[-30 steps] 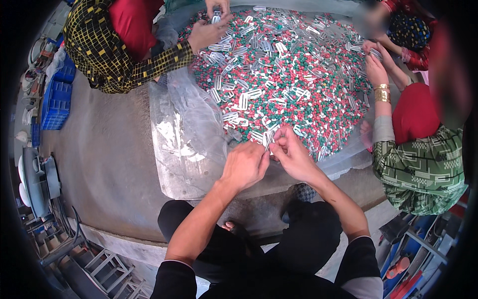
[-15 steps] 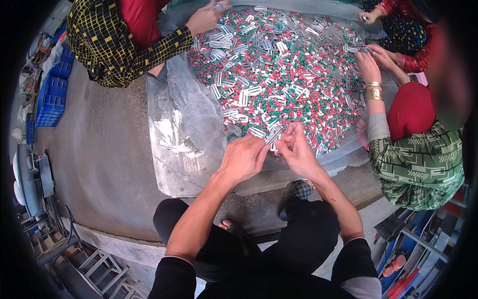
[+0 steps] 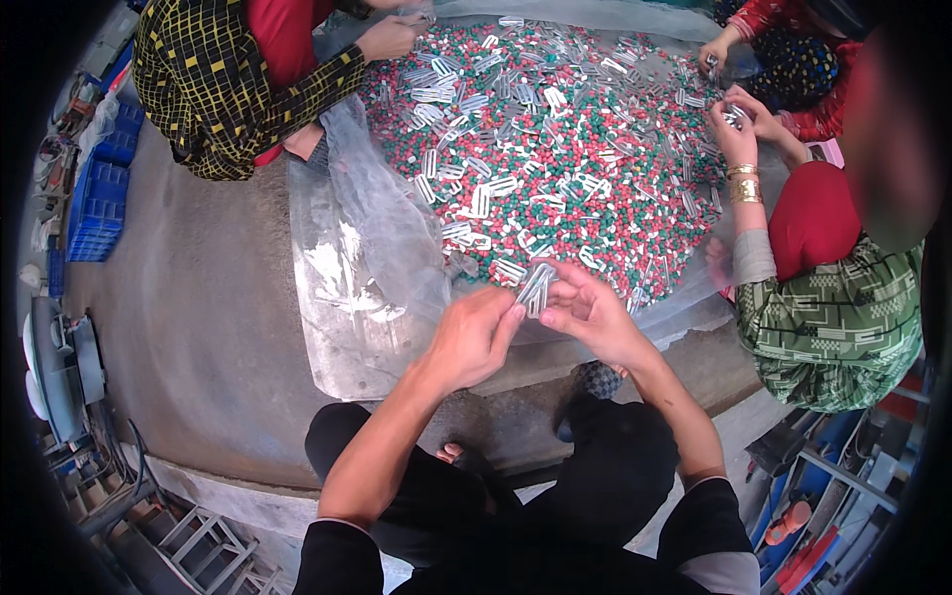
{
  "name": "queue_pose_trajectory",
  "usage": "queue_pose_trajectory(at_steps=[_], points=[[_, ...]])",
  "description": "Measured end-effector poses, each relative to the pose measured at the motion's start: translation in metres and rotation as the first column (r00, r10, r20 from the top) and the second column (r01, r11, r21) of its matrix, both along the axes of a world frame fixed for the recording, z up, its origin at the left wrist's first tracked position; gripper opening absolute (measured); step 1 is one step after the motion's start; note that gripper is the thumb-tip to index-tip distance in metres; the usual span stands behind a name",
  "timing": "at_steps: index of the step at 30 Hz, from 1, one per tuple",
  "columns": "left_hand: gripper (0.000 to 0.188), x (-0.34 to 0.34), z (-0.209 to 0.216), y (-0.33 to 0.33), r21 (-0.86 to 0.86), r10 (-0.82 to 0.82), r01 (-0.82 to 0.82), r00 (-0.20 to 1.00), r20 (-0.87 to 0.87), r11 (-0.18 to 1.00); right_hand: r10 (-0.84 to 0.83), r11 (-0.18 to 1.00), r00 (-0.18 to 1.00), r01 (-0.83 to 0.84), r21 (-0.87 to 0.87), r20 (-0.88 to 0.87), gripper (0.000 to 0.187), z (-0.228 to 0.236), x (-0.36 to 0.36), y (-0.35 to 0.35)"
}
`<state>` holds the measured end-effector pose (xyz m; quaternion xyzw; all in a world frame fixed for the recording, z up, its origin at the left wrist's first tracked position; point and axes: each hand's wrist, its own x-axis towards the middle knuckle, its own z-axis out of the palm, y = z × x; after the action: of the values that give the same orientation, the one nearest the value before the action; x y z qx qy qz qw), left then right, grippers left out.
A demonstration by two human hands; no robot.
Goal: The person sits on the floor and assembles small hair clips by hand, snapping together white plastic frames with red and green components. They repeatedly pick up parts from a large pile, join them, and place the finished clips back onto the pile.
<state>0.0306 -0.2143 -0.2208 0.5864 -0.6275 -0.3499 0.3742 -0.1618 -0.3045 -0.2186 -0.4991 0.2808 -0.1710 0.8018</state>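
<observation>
My left hand [image 3: 470, 335] and my right hand [image 3: 595, 312] meet over the near edge of a spread of small red, green and white pellets [image 3: 555, 223]. Between them are a few flat silvery slotted metal pieces [image 3: 536, 290], fanned out at an angle. The thumb and fingers of my left hand pinch their left side. On the right side, the fingertips of my right hand close on them. How many pieces there are cannot be made out. Similar slotted metal pieces [image 3: 481, 201] lie scattered over the pellets.
Clear plastic sheeting [image 3: 382, 188] lies under the pellets, with a shiny metal sheet [image 3: 342, 297] at the left. Co-workers' hands [image 3: 389, 38] pick at the far left, and others [image 3: 739, 129] hold metal pieces at the right. Blue crates [image 3: 99, 203] stand at the far left.
My hands have drawn slightly nearer to me and tilted the metal pieces, which now show fanned out. The far-left co-worker's hand has shifted left, and the hands at the right have moved a little.
</observation>
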Motion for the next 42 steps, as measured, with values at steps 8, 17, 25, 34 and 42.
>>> queue_pose_trajectory(at_steps=[8, 17, 25, 34, 42], points=[[0.017, -0.010, 0.000, 0.015, 0.042, 0.010, -0.005, 0.992, -0.123, 0.999, 0.038, 0.995, 0.999, -0.040, 0.092, 0.031, 0.066, 0.004, 0.000, 0.001], [0.016, -0.025, 0.001, 0.023, 0.107, 0.102, -0.083, 0.976, -0.193, 0.991, 0.065, 0.992, 0.996, -0.071, 0.108, 0.058, 0.064, 0.006, -0.004, 0.000], [0.016, -0.021, 0.015, 0.001, -0.106, -0.020, 0.044, 0.976, 0.215, 0.993, -0.044, 0.998, 0.997, 0.046, 0.037, -0.061, 0.061, -0.005, -0.010, -0.002], [0.025, -0.003, 0.006, -0.011, 0.266, -0.019, 0.063, 0.986, -0.165, 0.962, 0.020, 0.961, 0.978, -0.076, -0.266, -0.207, 0.036, 0.014, 0.001, 0.007], [0.021, -0.028, 0.008, -0.013, 0.171, 0.058, -0.015, 0.967, -0.247, 0.985, -0.203, 0.928, 0.950, 0.109, -0.356, -0.236, 0.019, 0.012, 0.006, 0.010]])
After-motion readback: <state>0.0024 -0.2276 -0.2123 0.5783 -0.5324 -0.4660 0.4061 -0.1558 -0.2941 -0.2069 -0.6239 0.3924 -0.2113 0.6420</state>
